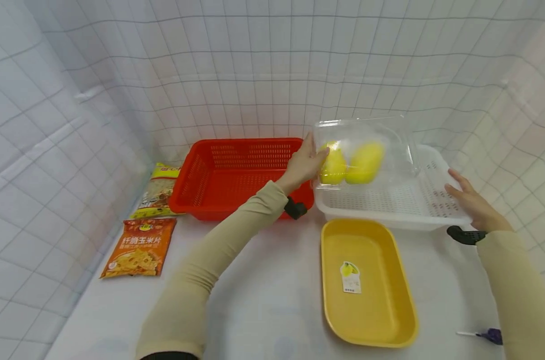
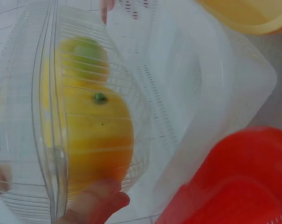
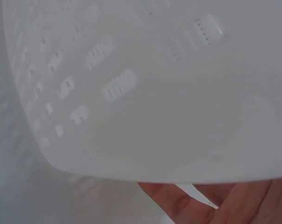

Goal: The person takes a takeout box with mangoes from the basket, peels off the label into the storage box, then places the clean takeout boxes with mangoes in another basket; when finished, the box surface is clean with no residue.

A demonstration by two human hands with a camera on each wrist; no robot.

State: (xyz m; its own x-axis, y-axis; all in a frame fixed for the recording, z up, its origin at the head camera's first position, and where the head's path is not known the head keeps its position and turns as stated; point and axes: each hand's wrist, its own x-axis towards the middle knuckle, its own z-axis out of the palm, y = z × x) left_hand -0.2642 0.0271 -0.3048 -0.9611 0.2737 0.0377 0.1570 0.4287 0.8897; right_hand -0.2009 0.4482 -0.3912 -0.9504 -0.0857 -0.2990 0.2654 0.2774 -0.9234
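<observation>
My left hand [image 1: 303, 162] grips the left end of a clear plastic clamshell box [image 1: 396, 130], with the thumb pressed on its wall. Inside the box lie two yellow fruits [image 1: 364, 162], one showing a small green stem [image 2: 99, 97] in the left wrist view. The box is held tilted over a white perforated basket [image 1: 391, 217]. At that basket's right end is my right hand [image 1: 477, 207], fingers spread and fairly straight at the rim. In the right wrist view its fingers [image 3: 171, 200] pass behind the basket's edge, so their tips are hidden.
A red basket [image 1: 236, 210] stands left of the white one. In front is a yellow tray [image 1: 367, 310] with a fruit label [image 1: 351, 277] in it. An orange snack bag [image 1: 142, 247] and a yellow bag [image 1: 157, 190] lie left. A purple lollipop [image 1: 493, 335] lies at the front right.
</observation>
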